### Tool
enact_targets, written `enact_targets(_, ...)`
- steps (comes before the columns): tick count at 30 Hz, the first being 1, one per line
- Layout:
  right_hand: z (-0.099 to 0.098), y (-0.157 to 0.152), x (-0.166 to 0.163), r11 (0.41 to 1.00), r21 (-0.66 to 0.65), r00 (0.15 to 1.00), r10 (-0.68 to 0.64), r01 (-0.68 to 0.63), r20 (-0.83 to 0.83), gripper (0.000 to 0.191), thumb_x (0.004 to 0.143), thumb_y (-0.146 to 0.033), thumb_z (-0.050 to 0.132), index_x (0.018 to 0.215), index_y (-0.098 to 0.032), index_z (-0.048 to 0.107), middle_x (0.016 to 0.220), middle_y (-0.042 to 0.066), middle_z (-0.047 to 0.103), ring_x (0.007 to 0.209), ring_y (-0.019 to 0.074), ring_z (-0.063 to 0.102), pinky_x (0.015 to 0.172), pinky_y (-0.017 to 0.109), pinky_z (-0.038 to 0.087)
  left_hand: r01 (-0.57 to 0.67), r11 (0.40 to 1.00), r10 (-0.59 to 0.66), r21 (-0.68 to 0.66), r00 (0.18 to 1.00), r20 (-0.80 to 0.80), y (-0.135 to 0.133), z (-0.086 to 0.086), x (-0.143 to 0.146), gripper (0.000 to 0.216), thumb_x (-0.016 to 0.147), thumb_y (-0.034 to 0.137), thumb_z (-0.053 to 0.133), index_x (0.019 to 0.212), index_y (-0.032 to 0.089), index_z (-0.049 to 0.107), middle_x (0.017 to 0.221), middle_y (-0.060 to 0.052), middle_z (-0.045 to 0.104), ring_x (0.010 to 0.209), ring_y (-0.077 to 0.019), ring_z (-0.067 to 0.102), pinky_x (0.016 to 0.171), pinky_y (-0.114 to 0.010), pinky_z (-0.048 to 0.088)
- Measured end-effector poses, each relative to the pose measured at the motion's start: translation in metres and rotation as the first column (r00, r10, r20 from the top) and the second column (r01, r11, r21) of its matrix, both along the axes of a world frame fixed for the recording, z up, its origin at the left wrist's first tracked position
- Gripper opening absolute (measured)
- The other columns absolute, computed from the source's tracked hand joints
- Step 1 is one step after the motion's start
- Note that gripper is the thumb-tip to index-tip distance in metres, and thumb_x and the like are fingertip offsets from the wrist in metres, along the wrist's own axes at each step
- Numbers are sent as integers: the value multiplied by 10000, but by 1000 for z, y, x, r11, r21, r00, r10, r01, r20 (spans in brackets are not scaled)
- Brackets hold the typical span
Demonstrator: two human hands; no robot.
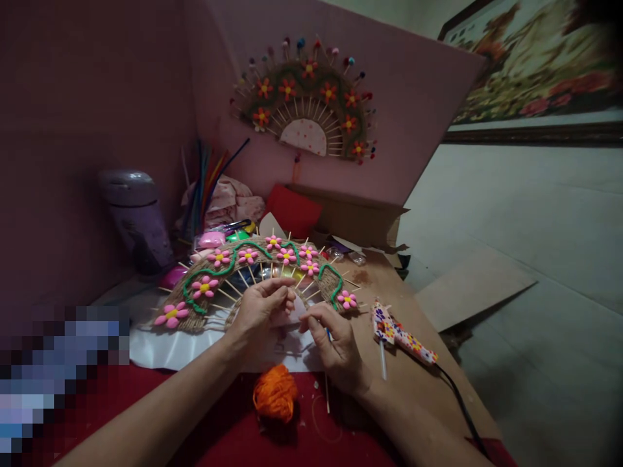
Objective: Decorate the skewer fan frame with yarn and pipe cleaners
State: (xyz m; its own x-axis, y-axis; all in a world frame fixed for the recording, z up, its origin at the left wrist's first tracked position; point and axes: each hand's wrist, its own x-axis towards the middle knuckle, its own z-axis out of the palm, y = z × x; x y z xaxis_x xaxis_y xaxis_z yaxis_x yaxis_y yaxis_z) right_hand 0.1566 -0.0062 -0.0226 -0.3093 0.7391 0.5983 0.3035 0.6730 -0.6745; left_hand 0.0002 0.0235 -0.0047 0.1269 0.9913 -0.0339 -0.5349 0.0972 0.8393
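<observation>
A half-round craft fan point(253, 272) of wooden sticks wound with brown twine lies on the table, dressed with pink flowers and a green pipe cleaner. My left hand point(263, 305) rests on its inner edge, fingers curled over the sticks. My right hand point(333, 344) sits just right of it, thumb and fingers pinched on something small I cannot make out, close to the fan's centre. An orange yarn ball point(275, 392) lies on the red cloth below both hands.
A patterned glue gun point(402, 337) with a black cord lies at right on the table. A finished fan point(309, 104) hangs on the pink board behind. A purple flask point(136, 220), pipe cleaners point(207, 178) and a cardboard box point(360, 220) crowd the back.
</observation>
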Motion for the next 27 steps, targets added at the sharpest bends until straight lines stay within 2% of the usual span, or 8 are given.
enact_targets(4,-1,4,1,994,87,994,-78,72,71,192,886,-211,431,726,-179,531,727,27,528,719,148,491,668,281,381,-30,1000,30,1,1000,0,1,-1,0,369,531,205,804,868,141,668,651,32,565,534,-65,516,519,-221,490)
enact_targets(10,-8,8,2,979,189,984,-107,79,145,242,879,-228,468,642,-187,491,625,4,490,647,137,461,615,266,356,-16,1000,15,-17,998,-59,4,-8,2,365,509,227,811,835,120,686,583,12,578,487,-68,506,492,-223,478)
enact_targets(16,-9,8,2,965,212,968,-192,157,158,203,892,-211,399,737,-189,527,721,37,540,711,158,504,664,289,382,22,998,-17,53,996,-92,6,-10,3,333,543,223,793,846,118,703,588,-4,601,514,-82,530,517,-233,482)
enact_targets(22,-7,8,2,963,220,969,-192,156,154,229,887,-216,394,688,-196,506,677,28,521,670,153,496,627,280,382,-16,997,20,80,998,-58,11,-12,0,302,560,273,784,802,119,690,581,-1,608,496,-80,536,508,-214,454)
enact_targets(27,-5,4,0,968,227,978,-143,105,154,210,876,-188,417,686,-193,505,660,25,521,666,152,491,618,282,388,-28,994,47,102,982,-185,4,-9,3,259,633,311,734,804,124,680,575,15,566,488,-71,490,468,-188,410)
